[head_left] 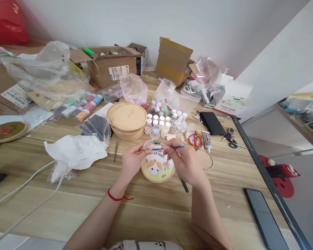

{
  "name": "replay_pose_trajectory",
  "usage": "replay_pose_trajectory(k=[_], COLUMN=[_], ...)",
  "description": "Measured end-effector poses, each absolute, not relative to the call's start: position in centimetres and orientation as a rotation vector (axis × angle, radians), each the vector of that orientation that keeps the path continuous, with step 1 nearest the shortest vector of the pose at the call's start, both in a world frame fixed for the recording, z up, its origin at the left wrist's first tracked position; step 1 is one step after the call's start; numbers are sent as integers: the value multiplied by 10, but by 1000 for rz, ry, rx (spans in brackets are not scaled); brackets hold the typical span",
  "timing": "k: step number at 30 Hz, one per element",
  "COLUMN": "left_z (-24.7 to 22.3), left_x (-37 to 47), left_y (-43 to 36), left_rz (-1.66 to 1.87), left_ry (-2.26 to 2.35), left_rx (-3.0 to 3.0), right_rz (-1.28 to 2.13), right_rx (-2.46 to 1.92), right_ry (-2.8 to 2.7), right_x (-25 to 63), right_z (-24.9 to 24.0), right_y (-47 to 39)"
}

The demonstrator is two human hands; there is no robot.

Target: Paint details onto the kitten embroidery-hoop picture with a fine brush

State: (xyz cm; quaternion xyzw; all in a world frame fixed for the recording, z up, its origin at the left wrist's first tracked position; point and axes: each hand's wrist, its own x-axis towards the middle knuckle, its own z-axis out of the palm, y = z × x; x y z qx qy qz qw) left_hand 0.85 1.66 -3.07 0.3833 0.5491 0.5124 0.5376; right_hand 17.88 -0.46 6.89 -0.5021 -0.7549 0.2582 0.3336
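A round wooden plaque (pixel 155 169) with an orange-and-white cat picture and dark lettering lies on the table beneath both hands. My left hand (pixel 133 158), with a red string bracelet at its wrist, is closed on a small clear cup (pixel 149 146) above the plaque's upper left edge. Pinched in my right hand (pixel 184 159) is a thin blue stick (pixel 177 147), its tip side pointing left close to the cup. Whether the stick is a brush is too small to tell. A dark tool (pixel 184 185) rests beside the plaque, partly under my right hand.
Stacked round wooden discs (pixel 129 116) stand behind my left hand, with white-capped jars (pixel 161 121) beside them. Red pliers (pixel 195 139), a glue tube (pixel 206 140) and a black wallet (pixel 212 123) lie right. Crumpled white paper (pixel 77 151) and tweezers (pixel 115 151) are left; a phone (pixel 266 218) lies front right.
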Motion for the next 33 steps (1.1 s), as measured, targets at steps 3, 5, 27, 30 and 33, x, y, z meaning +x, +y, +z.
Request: replay_pose_trajectory(k=[3, 5, 27, 30, 33], left_z=[-30, -32, -28, -29, -31], left_x=[10, 10, 11, 10, 11], left_y=[15, 16, 14, 13, 13], left_rz=[1189, 1182, 1168, 1181, 1187], left_ry=[1328, 1334, 1386, 1384, 1380], left_rx=[935, 938, 960, 970, 1000], right_rz=[671, 593, 479, 464, 568], right_rx=[-1234, -1242, -1326, -1408, -1377], right_ry=[-1948, -1950, -1948, -1970, -1975], right_x=[177, 176, 178, 179, 179], right_z=[64, 62, 63, 69, 72], right_y=[-2, 0, -2, -6, -9])
